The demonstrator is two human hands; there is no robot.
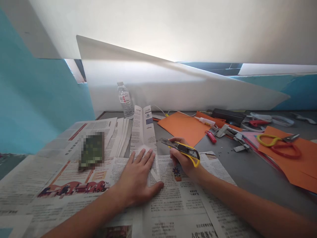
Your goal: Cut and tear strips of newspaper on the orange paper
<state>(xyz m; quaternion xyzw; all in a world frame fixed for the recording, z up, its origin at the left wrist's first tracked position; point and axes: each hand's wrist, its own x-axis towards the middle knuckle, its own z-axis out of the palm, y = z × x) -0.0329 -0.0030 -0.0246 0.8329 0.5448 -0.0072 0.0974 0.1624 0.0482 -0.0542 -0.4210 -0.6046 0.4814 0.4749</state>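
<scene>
My left hand (140, 180) lies flat with its fingers spread, pressing on a folded strip of newspaper (143, 132) and the sheets under it. The strip has a crease down its middle and extends toward the back of the table. In my right hand (183, 157) is a yellow and black box cutter (184, 149), held above the newspaper (178, 201) with its front end pointing left. I cannot make out how far its blade is out. Under my left hand's fingers, part of the strip is hidden.
A water bottle (125, 100) stands behind the strip. Stacked newspapers (121, 135) lie left. Right are orange paper (177, 125), a glue bottle (205, 121), a red lighter-like object (210, 136), folded paper pieces (223, 131) and scissors (278, 142). White panels (158, 82) rise behind.
</scene>
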